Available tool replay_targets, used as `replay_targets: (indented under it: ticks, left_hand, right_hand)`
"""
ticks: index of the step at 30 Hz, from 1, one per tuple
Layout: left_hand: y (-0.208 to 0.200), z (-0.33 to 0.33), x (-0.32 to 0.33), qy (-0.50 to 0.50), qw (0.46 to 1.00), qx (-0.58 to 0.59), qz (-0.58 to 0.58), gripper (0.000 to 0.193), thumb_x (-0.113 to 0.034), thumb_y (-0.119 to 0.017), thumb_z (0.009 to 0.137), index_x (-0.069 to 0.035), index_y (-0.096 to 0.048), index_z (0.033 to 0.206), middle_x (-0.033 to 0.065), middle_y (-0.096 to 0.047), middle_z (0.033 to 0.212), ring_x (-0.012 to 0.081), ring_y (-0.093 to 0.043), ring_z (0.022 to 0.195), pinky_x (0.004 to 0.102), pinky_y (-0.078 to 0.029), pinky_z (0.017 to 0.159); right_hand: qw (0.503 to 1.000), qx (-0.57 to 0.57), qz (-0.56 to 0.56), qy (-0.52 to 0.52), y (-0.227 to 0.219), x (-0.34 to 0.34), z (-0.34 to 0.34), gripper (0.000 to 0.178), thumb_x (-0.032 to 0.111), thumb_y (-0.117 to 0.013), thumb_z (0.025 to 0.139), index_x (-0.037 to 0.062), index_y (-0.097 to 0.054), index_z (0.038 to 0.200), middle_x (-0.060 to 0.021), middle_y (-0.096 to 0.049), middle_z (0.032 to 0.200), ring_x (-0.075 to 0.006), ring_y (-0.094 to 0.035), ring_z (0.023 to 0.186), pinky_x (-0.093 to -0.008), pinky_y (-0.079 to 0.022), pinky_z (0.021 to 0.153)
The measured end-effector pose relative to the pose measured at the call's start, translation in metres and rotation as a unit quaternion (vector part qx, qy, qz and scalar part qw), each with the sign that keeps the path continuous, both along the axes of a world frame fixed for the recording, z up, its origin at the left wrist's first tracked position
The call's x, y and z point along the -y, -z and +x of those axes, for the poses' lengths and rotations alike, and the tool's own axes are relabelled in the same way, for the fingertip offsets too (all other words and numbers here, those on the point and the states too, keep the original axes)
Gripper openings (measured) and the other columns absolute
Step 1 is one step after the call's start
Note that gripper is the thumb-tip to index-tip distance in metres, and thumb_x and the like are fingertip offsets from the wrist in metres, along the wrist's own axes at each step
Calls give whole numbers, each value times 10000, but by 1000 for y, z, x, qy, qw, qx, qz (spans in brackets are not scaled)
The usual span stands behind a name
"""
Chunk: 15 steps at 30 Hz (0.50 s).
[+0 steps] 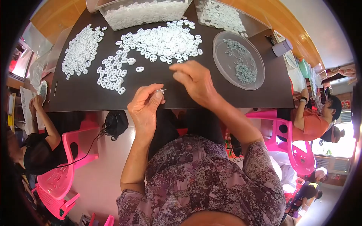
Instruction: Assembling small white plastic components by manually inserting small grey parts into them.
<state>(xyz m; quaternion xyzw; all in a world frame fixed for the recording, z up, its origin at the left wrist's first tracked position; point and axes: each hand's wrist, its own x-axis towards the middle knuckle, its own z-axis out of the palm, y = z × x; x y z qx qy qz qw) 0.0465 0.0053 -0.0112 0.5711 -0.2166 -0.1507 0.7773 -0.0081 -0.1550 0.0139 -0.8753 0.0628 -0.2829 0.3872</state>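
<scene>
My left hand [144, 105] is above the table's near edge, thumb and fingers pinched on a small white oval piece [161, 91] with a thin metallic-looking bit sticking out of it. To its right, my right hand [194, 81] hovers with index finger and thumb reaching left, tips slightly apart; I see nothing between them. Just beyond it lies a big heap of white two-hole oval pieces [166, 41]. A smaller group of the same pieces [112, 73] is spread left of centre, and one loose piece [140, 69] lies beside it.
Another heap of white pieces [81, 52] lies at the far left. A clear bin [113, 23] stands at the back; beside it is a second container [254, 26]. A round clear tray [222, 66] holds small grey-green parts [245, 72]. Pink chairs [71, 147] and other people flank the dark table [83, 98].
</scene>
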Motion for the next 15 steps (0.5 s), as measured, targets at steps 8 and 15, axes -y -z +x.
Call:
replay_targets:
  ticks: [8,15]
  left_hand:
    - [8,0,-4,8,997,-66,-46,139,18,-636,820,51,-655,953,50,-583,828,118,-574,695,234,-495,632]
    - [11,2,-7,15,996,-60,-61,149,27,-636,812,53,-654,957,63,-588,820,122,-574,691,239,-495,629]
  right_hand:
    - [946,28,-320,40,29,21,58,146,48,-624,710,91,-668,842,-83,-531,692,-268,-527,695,-370,-421,598]
    - [957,27,-288,-4,24,11,35,118,23,-629,689,83,-646,789,-76,-538,703,-270,-534,699,-370,-424,589]
